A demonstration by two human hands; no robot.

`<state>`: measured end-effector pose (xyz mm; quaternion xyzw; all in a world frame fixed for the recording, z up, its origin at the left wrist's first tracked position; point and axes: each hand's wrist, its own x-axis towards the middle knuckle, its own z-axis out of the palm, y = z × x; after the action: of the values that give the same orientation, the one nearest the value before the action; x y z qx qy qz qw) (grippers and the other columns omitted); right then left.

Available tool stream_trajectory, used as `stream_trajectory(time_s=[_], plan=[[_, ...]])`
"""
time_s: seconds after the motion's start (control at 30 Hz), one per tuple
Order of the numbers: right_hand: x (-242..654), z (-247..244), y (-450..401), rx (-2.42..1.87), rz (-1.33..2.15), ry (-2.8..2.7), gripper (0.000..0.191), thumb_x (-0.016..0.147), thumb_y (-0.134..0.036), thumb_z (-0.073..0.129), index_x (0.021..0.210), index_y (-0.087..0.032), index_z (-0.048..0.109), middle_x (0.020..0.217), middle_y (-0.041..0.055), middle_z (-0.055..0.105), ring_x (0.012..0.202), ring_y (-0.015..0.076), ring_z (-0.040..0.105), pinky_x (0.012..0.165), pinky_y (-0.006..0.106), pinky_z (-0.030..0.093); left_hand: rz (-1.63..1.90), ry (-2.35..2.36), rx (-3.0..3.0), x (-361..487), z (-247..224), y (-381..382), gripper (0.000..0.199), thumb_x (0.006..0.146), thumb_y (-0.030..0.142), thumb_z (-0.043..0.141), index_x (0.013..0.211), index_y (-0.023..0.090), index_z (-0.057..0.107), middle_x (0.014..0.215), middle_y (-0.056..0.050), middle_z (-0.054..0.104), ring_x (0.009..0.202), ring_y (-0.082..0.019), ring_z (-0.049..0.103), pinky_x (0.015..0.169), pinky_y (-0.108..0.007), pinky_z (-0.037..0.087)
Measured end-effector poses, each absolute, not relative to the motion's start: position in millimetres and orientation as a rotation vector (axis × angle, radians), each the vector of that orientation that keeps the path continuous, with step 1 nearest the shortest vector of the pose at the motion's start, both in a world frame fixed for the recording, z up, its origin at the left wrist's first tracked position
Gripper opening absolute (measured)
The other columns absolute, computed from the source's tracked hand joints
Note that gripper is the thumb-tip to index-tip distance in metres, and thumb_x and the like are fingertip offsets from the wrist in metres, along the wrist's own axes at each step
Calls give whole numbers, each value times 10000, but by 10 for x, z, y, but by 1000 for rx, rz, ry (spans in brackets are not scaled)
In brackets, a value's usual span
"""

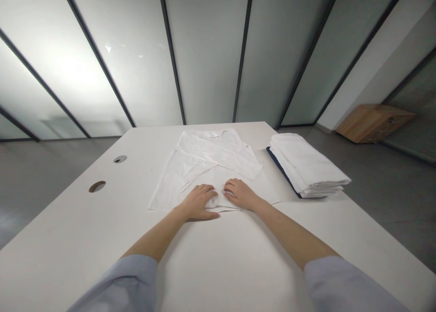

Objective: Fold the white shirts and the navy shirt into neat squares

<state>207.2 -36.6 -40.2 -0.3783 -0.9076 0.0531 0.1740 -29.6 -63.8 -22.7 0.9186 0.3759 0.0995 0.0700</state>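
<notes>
**A:** What's around you?

**B:** You're at a white table (81, 244) with two round cable holes (97, 186) in it, facing a frosted glass partition (204, 62) in dark frames. A grey floor (44, 189) runs out to a wooden cabinet (374, 123) on the right.

**A:** And your hands?

**B:** Your left hand (197, 203) and right hand (240, 194) sit close together, half curled, on the near edge of a white garment (204, 162) lying flat on the table, its fabric bunched between them. You can't tell whether they're gripping it or just pressing.

**A:** Anything beside it?

**B:** A folded white stack (306, 164) lies just to the right.
</notes>
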Motion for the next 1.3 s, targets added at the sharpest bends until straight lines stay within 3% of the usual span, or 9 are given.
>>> stream_trajectory(time_s=[0.07,0.17,0.37,0.47,0.57,0.7,1.03,1.17,1.3], plan=[[2074,-414,-349,-1064,161,-2570,211,907,-272,501,983,-152,658,1024,100,636,961,206,559,860,346,422,286,1143,2770,-281,-232,-643,668,695,622,661,1227,229,568,1292,-112,539,1191,-286,478,998,-422,377],[2078,-410,-344,-1068,169,-2571,237,920,-301,491,989,-147,657,1033,104,637,969,206,561,859,343,415,312,1132,2802,-256,-248,-633,499,779,559,611,1147,223,617,1250,-95,583,1154,-264,512,990,-405,388],[2028,-304,-461,-978,226,-2586,343,874,-473,554,961,-162,672,1002,93,656,966,212,571,858,352,407,202,1105,2833,-156,-277,-627,191,862,270,491,952,211,649,956,-56,687,929,-200,614,851,-332,468],[1984,-256,-527,-901,252,-2640,400,761,-515,670,972,-174,680,1032,89,653,960,226,571,857,362,411,190,1165,2788,-136,-285,-633,233,823,171,467,974,212,639,956,-52,682,941,-198,608,844,-322,480],[1985,-245,-539,-932,233,-2680,261,781,-292,643,1017,-187,679,1077,88,646,979,223,573,867,360,413,187,1128,2797,-166,-269,-636,382,781,99,460,1108,230,608,1114,-56,645,1045,-202,569,905,-330,464],[2142,-272,-510,-1056,174,-2740,325,762,-113,553,1055,-188,672,1151,100,627,1023,233,571,897,378,416,119,1196,2792,-335,-218,-613,474,763,41,444,1169,239,587,1203,-78,591,1082,-213,545,941,-352,445],[3235,-529,-606,-1612,33,-2565,543,704,-51,471,1207,-181,628,1319,118,569,1185,258,532,983,437,422,114,1671,2604,-1458,-260,-775,565,674,27,452,1171,242,613,1208,-66,607,1121,-215,552,1018,-362,427],[3505,-643,-606,-1557,102,-2440,517,718,-62,434,1149,-217,673,1321,77,578,1213,231,527,1040,442,397,255,1702,2527,-1690,-283,-831,572,650,67,418,1143,238,652,1254,-39,623,1175,-205,546,1060,-353,395],[3570,-503,-656,-1446,278,-2366,451,701,-107,433,1025,-234,719,1253,56,629,1200,227,542,1057,432,385,324,1651,2245,-1747,-53,-861,454,661,183,434,1018,243,707,1086,-26,708,1035,-229,626,963,-340,460]])
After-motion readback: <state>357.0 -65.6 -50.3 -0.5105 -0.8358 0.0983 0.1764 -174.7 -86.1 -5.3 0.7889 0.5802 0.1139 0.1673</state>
